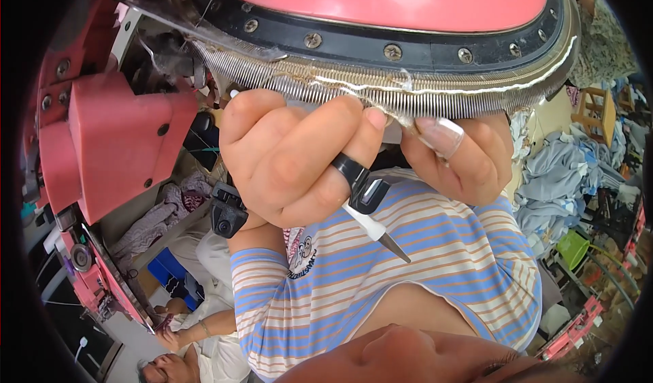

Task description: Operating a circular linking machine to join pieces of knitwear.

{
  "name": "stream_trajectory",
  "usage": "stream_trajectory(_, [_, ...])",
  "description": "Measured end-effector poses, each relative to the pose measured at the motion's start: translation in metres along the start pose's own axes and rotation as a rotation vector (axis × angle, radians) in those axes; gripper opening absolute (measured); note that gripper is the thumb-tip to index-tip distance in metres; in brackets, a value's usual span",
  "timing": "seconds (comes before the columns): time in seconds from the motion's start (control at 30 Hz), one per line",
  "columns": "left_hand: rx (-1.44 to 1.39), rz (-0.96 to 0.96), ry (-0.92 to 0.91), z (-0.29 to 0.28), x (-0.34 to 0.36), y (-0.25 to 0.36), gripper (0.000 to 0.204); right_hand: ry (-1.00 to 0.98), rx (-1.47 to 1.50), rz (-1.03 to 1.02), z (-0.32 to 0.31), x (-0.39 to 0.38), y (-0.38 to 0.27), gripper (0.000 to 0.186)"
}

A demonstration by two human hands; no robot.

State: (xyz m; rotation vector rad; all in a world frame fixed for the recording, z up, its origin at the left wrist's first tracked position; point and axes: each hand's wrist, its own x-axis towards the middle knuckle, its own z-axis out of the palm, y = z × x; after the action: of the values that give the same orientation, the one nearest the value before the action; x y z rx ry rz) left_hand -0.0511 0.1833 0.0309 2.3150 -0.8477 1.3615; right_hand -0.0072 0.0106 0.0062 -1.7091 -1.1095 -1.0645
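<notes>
Both hands are raised to the rim of a round machine with a ring of fine metal points (469, 102). My left hand (286, 155) is closed just below the points, its thumb and forefinger pinched near them. A white-handled tool with a tapered grey metal tip (381, 235) sticks out of that hand, and a black ring device (364, 184) sits on one finger. My right hand (473, 158) is closed beside it, a clear plastic cap (442, 135) on one digit, pinching a thin strand of yarn (398, 115). White yarn (503, 89) runs along the points.
Above stands the machine's pink cover (401, 2) with a black screwed band. A pink machine arm (122, 145) is on the left. Blue-grey cloth (564, 179) lies heaped at right near a green basket (573, 248). Another person (211, 345) is at lower left.
</notes>
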Motion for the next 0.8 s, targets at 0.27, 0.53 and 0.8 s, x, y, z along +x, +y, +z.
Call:
stream_trajectory(0.27, [0.017, -0.052, -0.095, -0.005, 0.01, 0.003, 0.02, 0.066, 0.035, -0.143, 0.002, -0.003, 0.012, 0.026])
stream_trajectory(0.53, [0.003, -0.066, -0.151, -0.01, 0.012, 0.002, 0.021, 0.152, 0.099, -0.194, 0.012, 0.004, 0.02, 0.016])
stream_trajectory(0.8, [0.001, 0.008, -0.064, 0.0, 0.008, -0.008, 0.017, 0.085, 0.133, -0.265, 0.009, 0.007, 0.028, 0.017])
